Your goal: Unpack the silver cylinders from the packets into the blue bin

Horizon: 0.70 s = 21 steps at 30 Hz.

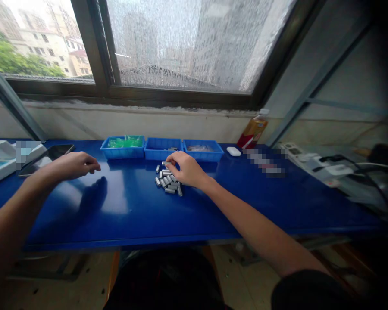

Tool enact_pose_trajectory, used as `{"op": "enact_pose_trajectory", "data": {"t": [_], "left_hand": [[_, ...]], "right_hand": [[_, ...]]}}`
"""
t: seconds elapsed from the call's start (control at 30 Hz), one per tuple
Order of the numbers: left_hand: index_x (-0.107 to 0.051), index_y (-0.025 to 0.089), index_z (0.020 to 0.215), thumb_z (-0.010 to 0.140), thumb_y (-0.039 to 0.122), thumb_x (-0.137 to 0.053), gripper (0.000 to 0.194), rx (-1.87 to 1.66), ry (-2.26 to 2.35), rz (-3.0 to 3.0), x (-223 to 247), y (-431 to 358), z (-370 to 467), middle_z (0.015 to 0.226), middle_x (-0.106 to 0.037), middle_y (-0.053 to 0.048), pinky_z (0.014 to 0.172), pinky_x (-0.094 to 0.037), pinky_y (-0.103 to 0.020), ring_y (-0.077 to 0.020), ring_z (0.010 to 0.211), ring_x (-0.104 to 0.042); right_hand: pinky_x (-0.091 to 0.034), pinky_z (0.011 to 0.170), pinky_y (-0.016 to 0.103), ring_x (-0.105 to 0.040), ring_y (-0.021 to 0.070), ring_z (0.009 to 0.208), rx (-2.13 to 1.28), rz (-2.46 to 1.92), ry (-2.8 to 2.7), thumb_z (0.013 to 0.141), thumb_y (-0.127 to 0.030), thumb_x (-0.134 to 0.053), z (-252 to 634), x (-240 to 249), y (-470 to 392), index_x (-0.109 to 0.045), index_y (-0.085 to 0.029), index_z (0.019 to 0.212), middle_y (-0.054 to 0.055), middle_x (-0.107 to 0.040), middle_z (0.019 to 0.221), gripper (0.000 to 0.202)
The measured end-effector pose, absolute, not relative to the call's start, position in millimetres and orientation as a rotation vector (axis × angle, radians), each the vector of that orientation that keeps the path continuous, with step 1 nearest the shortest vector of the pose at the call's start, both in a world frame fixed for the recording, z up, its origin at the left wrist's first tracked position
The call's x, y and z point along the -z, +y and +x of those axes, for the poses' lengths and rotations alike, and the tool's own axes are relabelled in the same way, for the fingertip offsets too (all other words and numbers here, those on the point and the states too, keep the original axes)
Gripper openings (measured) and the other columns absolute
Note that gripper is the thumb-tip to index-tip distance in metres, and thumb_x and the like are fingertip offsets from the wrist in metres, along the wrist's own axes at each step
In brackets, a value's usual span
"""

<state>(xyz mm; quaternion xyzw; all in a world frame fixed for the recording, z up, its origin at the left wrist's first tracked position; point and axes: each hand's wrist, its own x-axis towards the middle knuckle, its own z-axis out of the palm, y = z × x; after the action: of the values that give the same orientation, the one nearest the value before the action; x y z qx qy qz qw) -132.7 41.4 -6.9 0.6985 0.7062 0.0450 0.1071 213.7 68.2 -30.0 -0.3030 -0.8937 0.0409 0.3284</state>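
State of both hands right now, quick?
Left hand: partly open, loosely curled, nothing visibly held.
Right hand: closed, apparently pinching a small silver metallic piece.

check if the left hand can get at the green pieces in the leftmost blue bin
Likely yes: the left hand looks empty, nothing visible stands between it and the green pieces, and their blue bin is open on top.

1. Small, silvery metal pieces (168,179), short and oblong, are heaped loosely on the blue counter (142,219), lying at mixed angles.
2. The heap is set on the near side of the middle blue tray (154,155).
3. One piece (164,163) is pinched in the right hand's (188,168) fingers at the heap's far edge.
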Motion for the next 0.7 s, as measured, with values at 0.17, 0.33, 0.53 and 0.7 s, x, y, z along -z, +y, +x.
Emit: {"op": "enact_pose_trajectory", "data": {"t": [0.17, 0.33, 0.53, 0.7], "left_hand": [[-0.064, 0.02, 0.096, 0.075, 0.026, -0.046, 0.028, -0.495, 1.602, 2.413, -1.8, 37.4, -83.5, 0.078, -0.067, -0.004, 0.057, -0.046, -0.026, -0.0156, 0.063, -0.061], [-0.055, 0.016, 0.106, 0.077, 0.034, -0.057, 0.034, -0.822, 1.304, 2.688, -4.8, 36.1, 7.1, 0.088, -0.065, -0.005, 0.061, -0.045, -0.024, -0.013, 0.068, -0.058], [-0.059, 0.014, 0.088, 0.084, 0.032, -0.05, 0.021, -1.06, 1.346, 2.611, 14.0, 37.9, 35.5, 0.075, -0.063, -0.004, 0.061, -0.041, -0.023, -0.0128, 0.065, -0.055], [-0.058, 0.013, 0.07, 0.09, 0.039, -0.036, 0.04, -0.942, 1.427, 2.446, 16.8, 29.0, 25.9, 0.061, -0.059, -0.002, 0.056, -0.037, -0.023, -0.0112, 0.056, -0.052]], "right_hand": [[-0.038, 0.073, 0.028, -0.051, 0.015, 0.075, -0.152, -0.793, -2.318, 0.084, -0.026, -0.049, 212.4, 28.9, 66.7, -0.058, -0.016, 0.082, 0.004, -0.059, 0.077, 0.013], [-0.036, 0.064, 0.026, -0.05, 0.0127, 0.065, -0.31, -0.833, -2.2, 0.09, -0.031, -0.038, 205.9, 28.4, 64.3, -0.053, -0.016, 0.067, 0.002, -0.056, 0.066, 0.032], [-0.035, 0.056, 0.024, -0.05, 0.0112, 0.055, -0.518, -0.9, -2.035, 0.092, -0.038, -0.029, 202.5, 30.8, 61.8, -0.05, -0.016, 0.062, 0.0, -0.052, 0.057, 0.043], [-0.039, 0.06, 0.024, -0.051, 0.0123, 0.061, -0.394, -0.817, -2.16, 0.086, -0.034, -0.046, 201.9, 34.4, 58.5, -0.053, -0.017, 0.1, -0.001, -0.055, 0.067, 0.023]]}}
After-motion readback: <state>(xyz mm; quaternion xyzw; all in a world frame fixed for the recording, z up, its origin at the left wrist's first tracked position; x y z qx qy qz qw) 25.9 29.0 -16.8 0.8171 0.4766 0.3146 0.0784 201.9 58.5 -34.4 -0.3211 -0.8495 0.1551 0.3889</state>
